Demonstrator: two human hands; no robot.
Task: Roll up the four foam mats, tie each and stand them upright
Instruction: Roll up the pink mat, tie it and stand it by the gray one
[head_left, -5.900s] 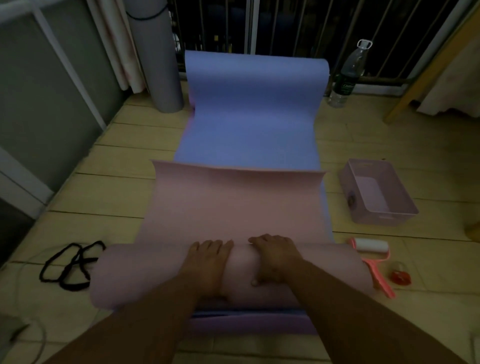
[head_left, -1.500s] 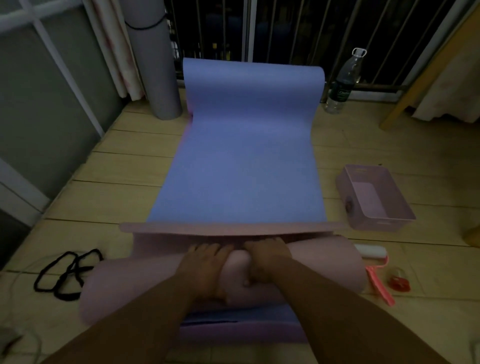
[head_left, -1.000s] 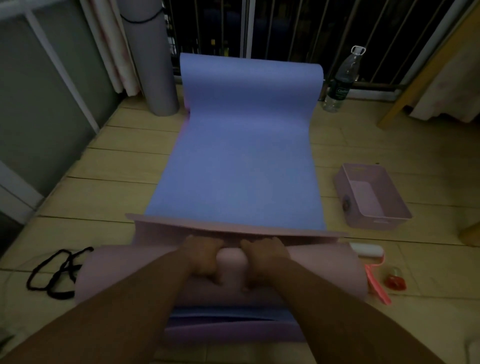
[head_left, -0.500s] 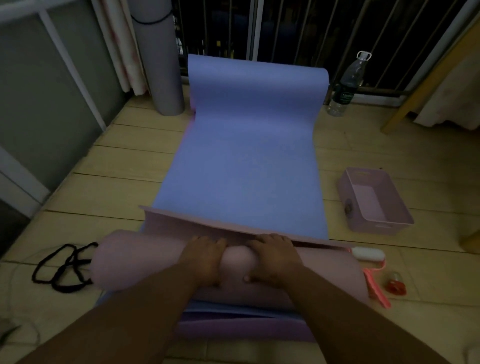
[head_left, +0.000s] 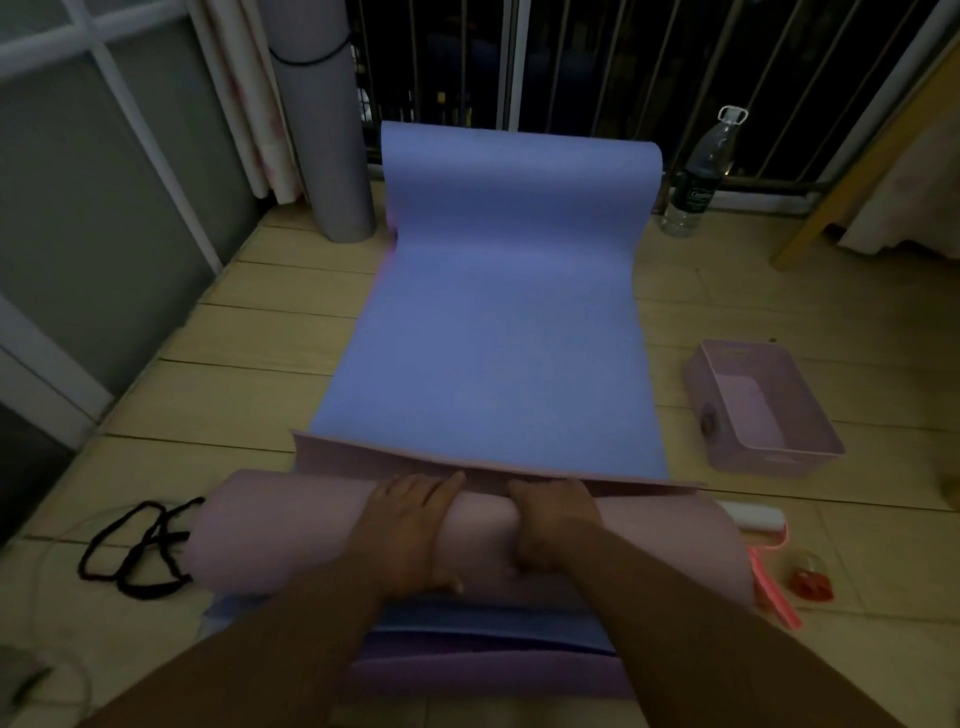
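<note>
A thick pink foam mat roll (head_left: 291, 525) lies crosswise on the floor in front of me. Only a short pink flap (head_left: 363, 460) stays unrolled beyond it. My left hand (head_left: 410, 525) lies flat over the middle of the roll and presses on it. My right hand (head_left: 550, 519) presses beside it, fingers over the top of the roll. Under the pink mat a blue mat (head_left: 493, 322) lies flat, its far end curling up at the railing. A purple mat edge (head_left: 467, 670) shows below the roll. A grey rolled mat (head_left: 327, 130) stands upright at the back left, bound with a black tie.
Black loop ties (head_left: 135, 551) lie on the floor left of the roll. A pink plastic bin (head_left: 763, 410) sits at the right, with a lint roller (head_left: 758, 519) and a small red object (head_left: 813, 582) nearer. A water bottle (head_left: 698, 176) stands by the railing.
The pink roll has moved away from me and grown thicker, and the flat pink part has shrunk to a short flap. Both hands stayed on the roll's middle.
</note>
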